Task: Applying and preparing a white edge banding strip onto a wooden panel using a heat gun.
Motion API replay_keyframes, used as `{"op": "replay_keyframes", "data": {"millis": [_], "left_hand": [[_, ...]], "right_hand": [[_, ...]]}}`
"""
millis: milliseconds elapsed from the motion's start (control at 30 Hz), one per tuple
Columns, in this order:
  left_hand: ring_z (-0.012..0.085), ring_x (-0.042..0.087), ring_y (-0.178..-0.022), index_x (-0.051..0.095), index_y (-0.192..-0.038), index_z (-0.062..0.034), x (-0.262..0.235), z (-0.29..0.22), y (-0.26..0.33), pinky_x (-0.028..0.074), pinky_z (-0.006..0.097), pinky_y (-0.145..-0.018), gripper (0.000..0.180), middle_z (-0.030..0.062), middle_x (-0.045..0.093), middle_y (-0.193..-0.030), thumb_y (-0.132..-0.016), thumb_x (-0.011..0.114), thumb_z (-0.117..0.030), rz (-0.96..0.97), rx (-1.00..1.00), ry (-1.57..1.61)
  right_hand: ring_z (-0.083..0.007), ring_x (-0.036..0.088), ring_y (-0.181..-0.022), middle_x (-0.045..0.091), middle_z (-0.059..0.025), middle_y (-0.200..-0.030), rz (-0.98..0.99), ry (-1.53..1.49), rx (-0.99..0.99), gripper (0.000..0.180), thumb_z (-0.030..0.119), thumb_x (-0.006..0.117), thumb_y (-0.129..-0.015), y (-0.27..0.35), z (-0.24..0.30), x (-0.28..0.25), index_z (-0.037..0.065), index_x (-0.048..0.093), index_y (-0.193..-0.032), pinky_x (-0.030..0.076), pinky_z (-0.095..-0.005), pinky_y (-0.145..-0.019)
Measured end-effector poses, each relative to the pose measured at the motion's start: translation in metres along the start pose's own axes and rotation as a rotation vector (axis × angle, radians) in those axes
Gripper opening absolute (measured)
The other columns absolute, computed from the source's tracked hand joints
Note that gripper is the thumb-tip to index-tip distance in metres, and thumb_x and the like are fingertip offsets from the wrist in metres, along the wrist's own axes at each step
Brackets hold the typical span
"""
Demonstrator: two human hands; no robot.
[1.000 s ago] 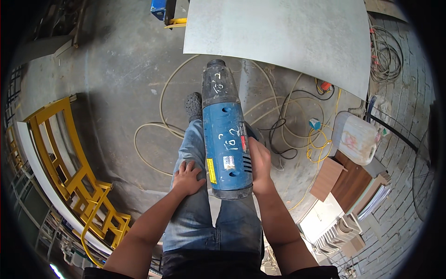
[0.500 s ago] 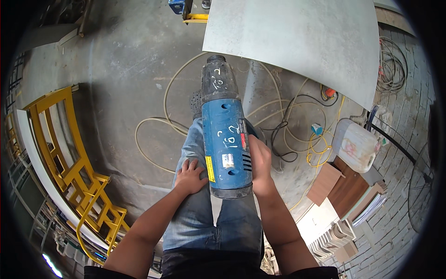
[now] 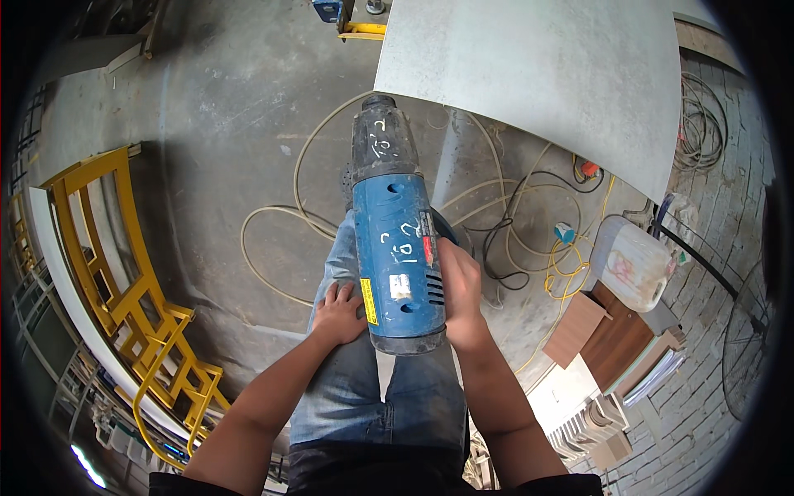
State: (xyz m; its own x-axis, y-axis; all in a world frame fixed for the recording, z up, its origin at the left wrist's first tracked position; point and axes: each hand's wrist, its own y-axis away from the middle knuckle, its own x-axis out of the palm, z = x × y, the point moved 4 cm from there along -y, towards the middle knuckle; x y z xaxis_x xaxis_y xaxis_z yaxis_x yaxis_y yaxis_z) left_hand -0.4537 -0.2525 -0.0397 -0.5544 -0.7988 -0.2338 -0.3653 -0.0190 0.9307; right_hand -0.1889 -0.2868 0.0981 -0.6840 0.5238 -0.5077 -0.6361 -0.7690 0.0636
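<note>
The right hand [image 3: 461, 285] is wrapped around the power tool [image 3: 385, 248], above the legs [image 3: 335, 393]; the left hand [image 3: 337, 316] rests spread on the knee [image 3: 339, 269]. 2 hands would likely steady it better.

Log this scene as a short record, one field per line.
Right hand: grips a blue and black cylindrical power tool, handle hidden
Tool direction: black nose pointing away from the person
Left hand: spread on the left leg of faded blue jeans
Ahead, right: large flat pale grey panel
Left side: yellow metal frame
Floor: looped beige hose
Right side: translucent white plastic container
</note>
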Motion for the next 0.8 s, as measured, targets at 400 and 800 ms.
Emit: {"op": "replay_keyframes", "data": {"millis": [400, 800], "left_hand": [[0.0327, 0.017, -0.144, 0.047, -0.139, -0.0224, -0.001, 0.0, -0.002, 0.024, 0.055, -0.111, 0.06, 0.0066, 0.025, -0.154, -0.086, 0.05, -0.051, 0.022, -0.006, 0.041], [0.0332, 0.018, -0.143, 0.052, -0.134, -0.0233, -0.007, -0.005, 0.002, 0.025, 0.055, -0.11, 0.059, 0.007, 0.027, -0.153, -0.083, 0.055, -0.053, -0.002, 0.015, -0.048]], "right_hand": [[-0.0352, 0.058, -0.066, 0.058, -0.0154, -0.073, -0.009, -0.008, -0.016, 0.026, 0.012, 0.069, -0.066, 0.003, -0.001, -0.001, 0.001, 0.057, -0.086, 0.046, -0.041, -0.06], [-0.0358, 0.057, -0.067, 0.056, -0.0159, -0.074, -0.017, -0.007, 0.018, 0.027, 0.011, 0.069, -0.065, 0.013, -0.011, -0.005, -0.001, 0.056, -0.087, 0.045, -0.0409, -0.059]]}}
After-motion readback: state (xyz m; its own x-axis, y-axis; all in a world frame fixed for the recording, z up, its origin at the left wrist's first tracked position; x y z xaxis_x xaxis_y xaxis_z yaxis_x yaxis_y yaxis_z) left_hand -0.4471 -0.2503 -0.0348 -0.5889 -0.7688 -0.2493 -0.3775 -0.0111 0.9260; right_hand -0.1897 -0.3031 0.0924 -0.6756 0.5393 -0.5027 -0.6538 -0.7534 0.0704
